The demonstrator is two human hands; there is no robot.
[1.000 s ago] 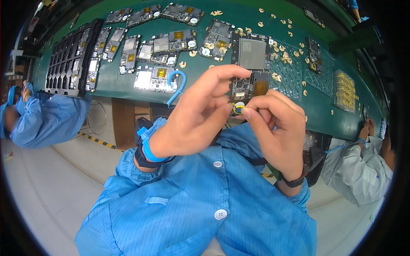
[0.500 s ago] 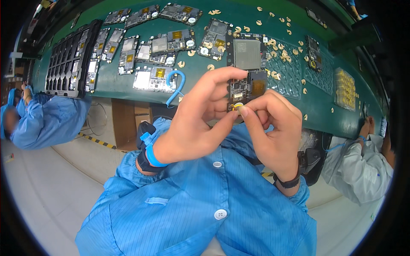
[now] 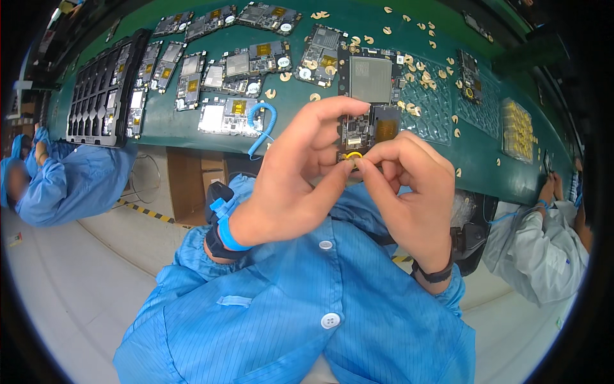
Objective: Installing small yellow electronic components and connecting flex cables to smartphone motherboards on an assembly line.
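A large dark circuit board (image 3: 387,121) with a grey metal shield stands in front of me at the table's near edge. My left hand (image 3: 288,182) is closed around its left side, index finger along the board and thumb at its lower edge. At that lower edge is a small round part with a yellow rim (image 3: 354,154), which looks like a coin cell; its face is mostly hidden. My right hand (image 3: 412,182) pinches this part between thumb and forefinger, its tips nearly meeting my left thumb.
Several circuit boards (image 3: 252,61) lie on the green table, with a black slotted tray (image 3: 96,96) at left. Small cream notched pieces (image 3: 441,74) are scattered over clear plastic trays (image 3: 425,115). A pack of yellow parts (image 3: 517,131) sits right. A blue coiled cord (image 3: 272,121) hangs near. Co-workers sit either side.
The yellow-rimmed part has tilted between my fingertips: its pale face showed before, and now a yellow arc does. My right fingers have shifted slightly to the left.
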